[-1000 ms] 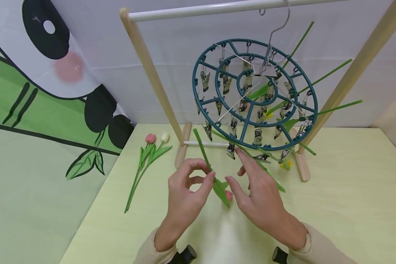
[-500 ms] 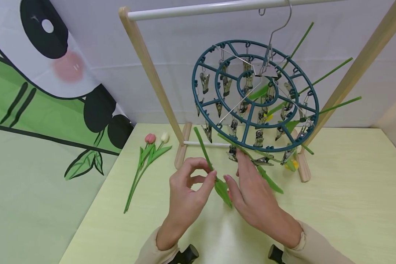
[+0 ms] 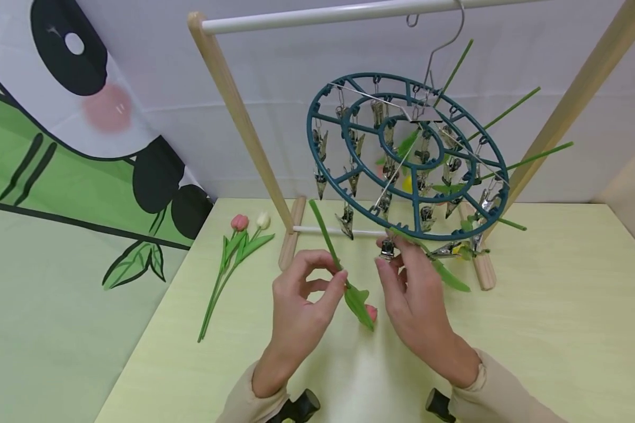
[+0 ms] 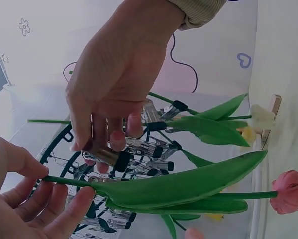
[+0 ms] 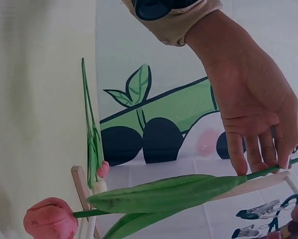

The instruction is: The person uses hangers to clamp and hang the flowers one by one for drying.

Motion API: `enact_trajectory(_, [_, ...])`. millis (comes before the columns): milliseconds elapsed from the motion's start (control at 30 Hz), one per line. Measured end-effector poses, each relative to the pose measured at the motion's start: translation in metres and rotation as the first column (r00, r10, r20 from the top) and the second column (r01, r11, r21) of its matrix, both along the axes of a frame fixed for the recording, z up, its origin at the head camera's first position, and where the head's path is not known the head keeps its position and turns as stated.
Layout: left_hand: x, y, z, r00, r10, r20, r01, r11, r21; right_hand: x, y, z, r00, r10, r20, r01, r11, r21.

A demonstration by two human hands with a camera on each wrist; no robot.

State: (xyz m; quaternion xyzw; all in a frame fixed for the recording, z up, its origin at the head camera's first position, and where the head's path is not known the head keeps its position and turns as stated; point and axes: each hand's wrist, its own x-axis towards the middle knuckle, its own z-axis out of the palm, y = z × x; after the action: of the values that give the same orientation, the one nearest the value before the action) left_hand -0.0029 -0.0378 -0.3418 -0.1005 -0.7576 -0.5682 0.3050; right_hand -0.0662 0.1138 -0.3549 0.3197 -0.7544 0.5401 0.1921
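Note:
My left hand (image 3: 300, 296) pinches the green stem of a pink artificial tulip (image 3: 357, 302) between thumb and forefinger. The flower's stem end points up, and its pink head hangs low. In the left wrist view the long leaf of this tulip (image 4: 188, 185) spreads in front of the clips. Just to the right, my right hand (image 3: 422, 296) pinches a metal clip (image 3: 387, 248) by its handles with thumb and forefinger. That clip hangs from the front edge of a teal round hanger (image 3: 416, 207). Whether the clip's mouth is parted cannot be told.
Several tulips hang clipped on the hanger's right side, their green stems (image 3: 542, 154) sticking out. A wooden stand (image 3: 238, 111) with a white top bar (image 3: 317, 17) carries the hanger. A pink tulip (image 3: 239, 222) and a white tulip (image 3: 263, 220) lie on the table (image 3: 159, 364) at left.
My right hand's fingers have gone from extended beside the clip to pinching it. The hanger has turned and swung slightly, shifting its clips and stems. My left hand stays nearly still with the tulip.

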Motion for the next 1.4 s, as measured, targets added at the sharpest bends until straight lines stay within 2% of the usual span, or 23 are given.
enact_trajectory(100, [-0.001, 0.002, -0.001, 1.000, -0.013, 0.004, 0.013, 1.000, 0.015, -0.001, 0.006, 0.002, 1.000, 0.014, 0.009, -0.013, 0.995, -0.103])
enact_trajectory(167, [-0.001, 0.003, -0.001, 1.000, -0.024, 0.005, 0.024, 0.999, 0.022, -0.001, 0.012, 0.004, 0.997, 0.061, 0.056, -0.051, 0.985, -0.166])
enact_trajectory(333, [-0.003, 0.007, -0.001, 0.999, -0.038, 0.017, 0.037, 0.999, 0.039, -0.003, 0.027, 0.010, 0.965, 0.205, 0.163, -0.152, 0.945, -0.290])
enact_trajectory(433, [-0.004, 0.009, 0.000, 0.999, -0.041, 0.028, 0.040, 0.998, 0.048, -0.006, 0.036, 0.012, 0.962, 0.205, 0.181, -0.151, 0.951, -0.271])
enact_trajectory(600, [-0.006, 0.013, 0.001, 0.998, -0.050, 0.037, 0.047, 0.997, 0.068, -0.010, 0.047, 0.015, 0.965, 0.163, 0.207, -0.121, 0.972, -0.200])
enact_trajectory(667, [-0.007, 0.015, 0.001, 0.998, -0.054, 0.037, 0.051, 0.995, 0.081, -0.011, 0.050, 0.015, 0.963, 0.162, 0.214, -0.120, 0.973, -0.197])
enact_trajectory(867, [-0.010, 0.021, 0.002, 0.996, -0.076, 0.035, 0.072, 0.991, 0.109, -0.013, 0.058, 0.013, 0.965, 0.217, 0.148, -0.183, 0.959, -0.215])
enact_trajectory(967, [-0.012, 0.024, 0.002, 0.996, -0.088, 0.033, 0.084, 0.990, 0.117, -0.015, 0.060, 0.012, 0.958, 0.266, 0.108, -0.229, 0.935, -0.270])
enact_trajectory(1167, [-0.014, 0.029, 0.002, 0.994, -0.110, 0.023, 0.105, 0.984, 0.141, -0.021, 0.062, 0.010, 0.921, 0.388, -0.025, -0.368, 0.849, -0.380])
enact_trajectory(1300, [-0.017, 0.032, 0.002, 0.991, -0.132, 0.023, 0.126, 0.978, 0.163, -0.023, 0.063, 0.008, 0.905, 0.424, -0.034, -0.400, 0.821, -0.407])
enact_trajectory(1400, [-0.019, 0.035, 0.002, 0.990, -0.141, 0.017, 0.136, 0.977, 0.167, -0.022, 0.063, 0.008, 0.899, 0.438, -0.014, -0.404, 0.816, -0.414])
